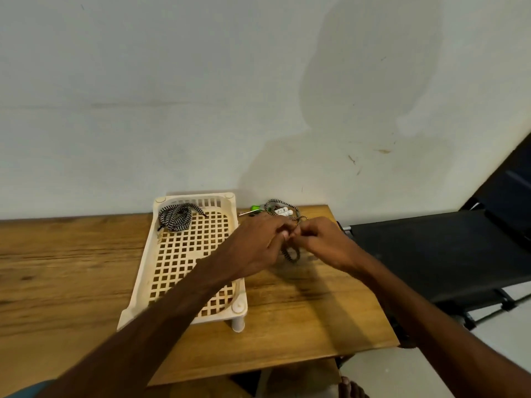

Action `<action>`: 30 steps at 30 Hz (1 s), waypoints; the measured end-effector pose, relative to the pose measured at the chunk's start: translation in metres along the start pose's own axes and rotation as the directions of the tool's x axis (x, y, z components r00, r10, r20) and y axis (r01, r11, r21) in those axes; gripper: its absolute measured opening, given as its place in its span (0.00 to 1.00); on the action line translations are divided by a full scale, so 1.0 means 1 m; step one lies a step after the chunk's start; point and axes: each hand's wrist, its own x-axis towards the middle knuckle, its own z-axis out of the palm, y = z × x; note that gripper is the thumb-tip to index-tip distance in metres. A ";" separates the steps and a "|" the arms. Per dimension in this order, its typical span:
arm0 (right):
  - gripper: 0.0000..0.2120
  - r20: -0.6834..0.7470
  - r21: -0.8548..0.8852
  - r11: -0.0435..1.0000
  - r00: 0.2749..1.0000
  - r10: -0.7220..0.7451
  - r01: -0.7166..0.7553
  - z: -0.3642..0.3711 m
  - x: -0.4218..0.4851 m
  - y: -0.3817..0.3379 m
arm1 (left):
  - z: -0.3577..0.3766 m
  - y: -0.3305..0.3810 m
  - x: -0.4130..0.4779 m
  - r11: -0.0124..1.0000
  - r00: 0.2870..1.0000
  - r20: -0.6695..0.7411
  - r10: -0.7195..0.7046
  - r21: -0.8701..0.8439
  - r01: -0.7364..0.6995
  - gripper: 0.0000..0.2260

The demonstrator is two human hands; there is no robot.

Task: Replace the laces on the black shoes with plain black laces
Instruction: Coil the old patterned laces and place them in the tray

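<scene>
A cream plastic lattice rack (143, 268) on short legs is set on a wooden table (57, 268), with its far end against a white wall (172, 96). In the far left corner of the rack a black-and-white patterned shoelace (175, 218) is laid in a loose coil.

Just to the right of the rack, level with its far half, the left hand (258, 242) and the right hand (324, 242) are brought together above the tabletop, fingertips almost touching. The fingers of both hands are curled inward, and a second patterned lace (291, 255) is pinched between them. One loop of it is seen hanging below the hands, close to the wood; another loop is raised behind them, towards the wall. The exact grip of each finger cannot be made out, as the hands are slightly blurred. The left forearm is stretched over the near right corner of the rack.

Beyond the hands, to the right of the rack's far end, a small green object (255, 208) and some small white items (283, 211) are lying on the table. Further right of the rack, past the table edge, a piece of black fabric furniture on a metal frame (431, 254) is placed.
</scene>
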 end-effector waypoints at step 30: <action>0.09 0.106 0.373 0.926 0.988 -0.108 0.062 -0.024 -0.008 -0.005 | -0.029 0.001 -0.001 0.752 0.936 0.137 -0.323 -0.563 0.342 0.10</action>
